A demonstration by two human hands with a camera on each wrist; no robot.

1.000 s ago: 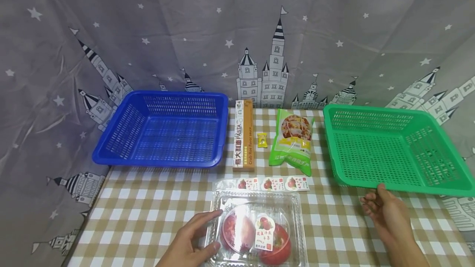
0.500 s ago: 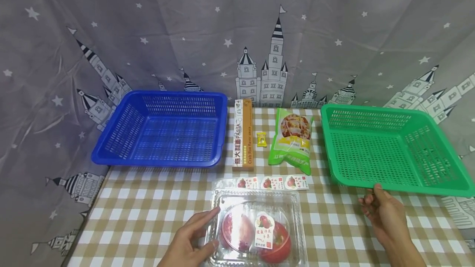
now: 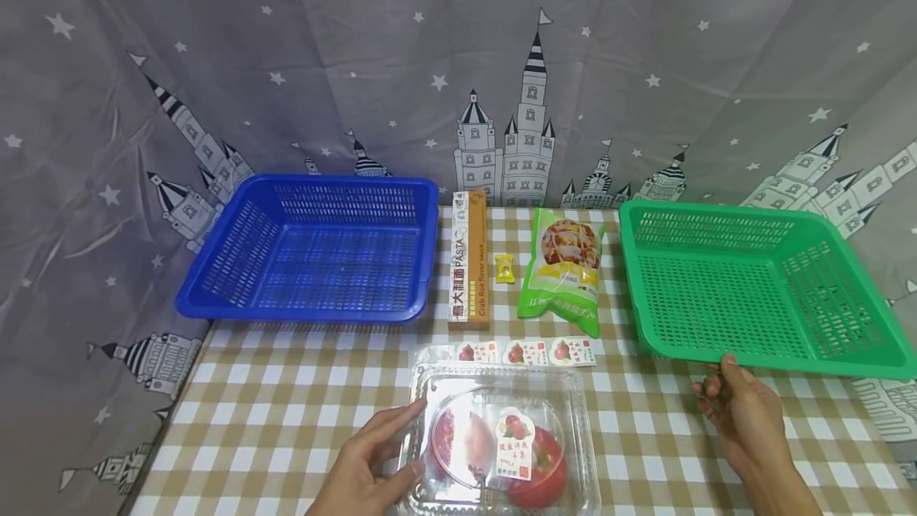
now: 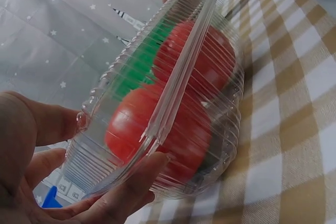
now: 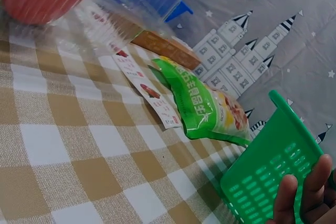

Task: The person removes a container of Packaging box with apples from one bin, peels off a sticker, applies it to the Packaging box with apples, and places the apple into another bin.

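My left hand point(image 3: 365, 464) holds the left side of a clear plastic clamshell box point(image 3: 494, 377). The left wrist view has its thumb point(image 4: 58, 121) against the lid and another finger point(image 4: 139, 177) along the rim seam. Two red apples point(image 3: 539, 484) lie inside, under a fruit sticker point(image 3: 514, 452) on the lid. My right hand point(image 3: 752, 424) is at the front of a green basket point(image 3: 723, 358), thumb tip at the rim and the other fingers loosely curled below. Those fingers point(image 5: 317, 179) appear beside the basket wall in the right wrist view. Nothing shows inside the basket.
A blue basket point(image 3: 301, 314) stands at the back left. Between the baskets lie a pasta box point(image 3: 469, 261), a small yellow packet point(image 3: 505, 268) and a green food bag point(image 3: 569, 265). Behind the clamshell is a strip of stickers point(image 3: 548, 352) on the checked cloth point(image 3: 279, 412).
Within the last half second the clamshell has shifted slightly to the right with its apples. Both hands have stayed nearly in place, and the baskets and packages have not moved.
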